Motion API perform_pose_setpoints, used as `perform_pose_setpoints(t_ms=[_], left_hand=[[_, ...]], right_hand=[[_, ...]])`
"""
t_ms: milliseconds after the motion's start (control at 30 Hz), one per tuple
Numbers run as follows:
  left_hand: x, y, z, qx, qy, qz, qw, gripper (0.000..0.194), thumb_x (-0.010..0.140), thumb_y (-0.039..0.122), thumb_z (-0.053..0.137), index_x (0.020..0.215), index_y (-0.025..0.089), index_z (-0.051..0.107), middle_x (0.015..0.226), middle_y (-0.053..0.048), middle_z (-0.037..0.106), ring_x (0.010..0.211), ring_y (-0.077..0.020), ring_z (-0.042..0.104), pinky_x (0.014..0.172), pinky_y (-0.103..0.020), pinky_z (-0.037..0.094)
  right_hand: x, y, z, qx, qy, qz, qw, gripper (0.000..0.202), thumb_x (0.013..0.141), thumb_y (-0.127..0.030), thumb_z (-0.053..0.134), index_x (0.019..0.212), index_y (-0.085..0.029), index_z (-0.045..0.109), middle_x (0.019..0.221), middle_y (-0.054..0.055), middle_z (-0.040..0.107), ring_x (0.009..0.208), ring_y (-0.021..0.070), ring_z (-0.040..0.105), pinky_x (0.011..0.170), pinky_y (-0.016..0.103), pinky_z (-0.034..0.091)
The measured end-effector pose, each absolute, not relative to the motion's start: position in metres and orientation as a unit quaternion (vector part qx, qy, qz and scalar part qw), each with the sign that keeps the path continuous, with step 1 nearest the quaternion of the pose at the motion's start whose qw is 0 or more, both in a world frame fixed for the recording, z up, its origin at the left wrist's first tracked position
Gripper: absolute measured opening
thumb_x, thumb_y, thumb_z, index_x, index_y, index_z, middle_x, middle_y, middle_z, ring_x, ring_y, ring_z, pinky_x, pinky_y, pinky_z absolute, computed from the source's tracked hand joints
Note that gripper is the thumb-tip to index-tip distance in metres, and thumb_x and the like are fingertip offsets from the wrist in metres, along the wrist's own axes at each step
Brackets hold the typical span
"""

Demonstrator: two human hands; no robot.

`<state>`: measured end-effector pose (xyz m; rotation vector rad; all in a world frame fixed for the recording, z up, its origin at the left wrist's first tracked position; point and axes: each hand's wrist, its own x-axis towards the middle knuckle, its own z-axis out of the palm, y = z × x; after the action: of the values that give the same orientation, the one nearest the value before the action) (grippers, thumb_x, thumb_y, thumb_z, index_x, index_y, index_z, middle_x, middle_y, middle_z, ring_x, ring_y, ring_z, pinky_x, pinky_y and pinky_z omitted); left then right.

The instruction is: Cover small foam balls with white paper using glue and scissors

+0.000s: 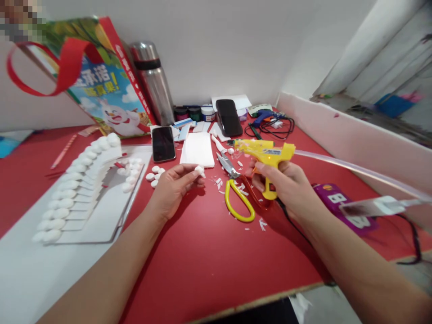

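Between the thumb and fingers of my left hand (177, 186) is a small white piece (200, 170). My right hand (286, 184) is wrapped round the handle of a yellow glue gun (270, 155), whose nozzle points left; a long clear glue stick (330, 162) sticks out of its back. Below the gun lie scissors with a yellow and a red handle loop (239, 202), among white scraps. Several white oval pieces (154, 175) rest just left of my left hand. Further left, a white stepped model (89, 193) has rows of similar white ovals along its edges.
Two phones (164, 144) (229, 118), white paper (198, 148) and paint jars (195, 113) lie at the back. A steel flask (153, 83) stands beside a colourful bag (111, 94). Right are a blue glue gun with cables (263, 118) and a purple packet (347, 207).
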<state>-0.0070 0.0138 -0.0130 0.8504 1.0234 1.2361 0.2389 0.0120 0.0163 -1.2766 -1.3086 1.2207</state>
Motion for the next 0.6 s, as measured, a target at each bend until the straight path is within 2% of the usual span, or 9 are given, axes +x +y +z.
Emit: perform_pose_setpoints(t_ms=[233, 600], left_hand=[[-0.009, 0.012, -0.017, 0.422, 0.466, 0.516, 0.582, 0.029, 0.075, 0.03, 0.087, 0.097, 0.013, 0.076, 0.076, -0.005, 0.074, 0.069, -0.0146, 0.071, 0.071, -0.029, 0.061], [-0.009, 0.013, -0.016, 0.431, 0.474, 0.516, 0.569, 0.028, 0.076, 0.029, 0.086, 0.097, 0.013, 0.076, 0.075, -0.004, 0.074, 0.069, -0.0142, 0.069, 0.072, -0.029, 0.06]], right_hand=[[0.22, -0.002, 0.005, -0.457, -0.581, 0.549, 0.391, 0.049, 0.094, -0.058, 0.059, 0.073, -0.014, 0.066, 0.052, -0.001, 0.053, 0.049, 0.0094, 0.044, 0.05, 0.025, 0.033], [0.22, -0.005, 0.007, -0.483, -0.626, 0.513, 0.334, 0.052, 0.096, -0.058, 0.054, 0.066, -0.016, 0.06, 0.055, -0.001, 0.053, 0.052, 0.0093, 0.047, 0.051, 0.023, 0.036]])
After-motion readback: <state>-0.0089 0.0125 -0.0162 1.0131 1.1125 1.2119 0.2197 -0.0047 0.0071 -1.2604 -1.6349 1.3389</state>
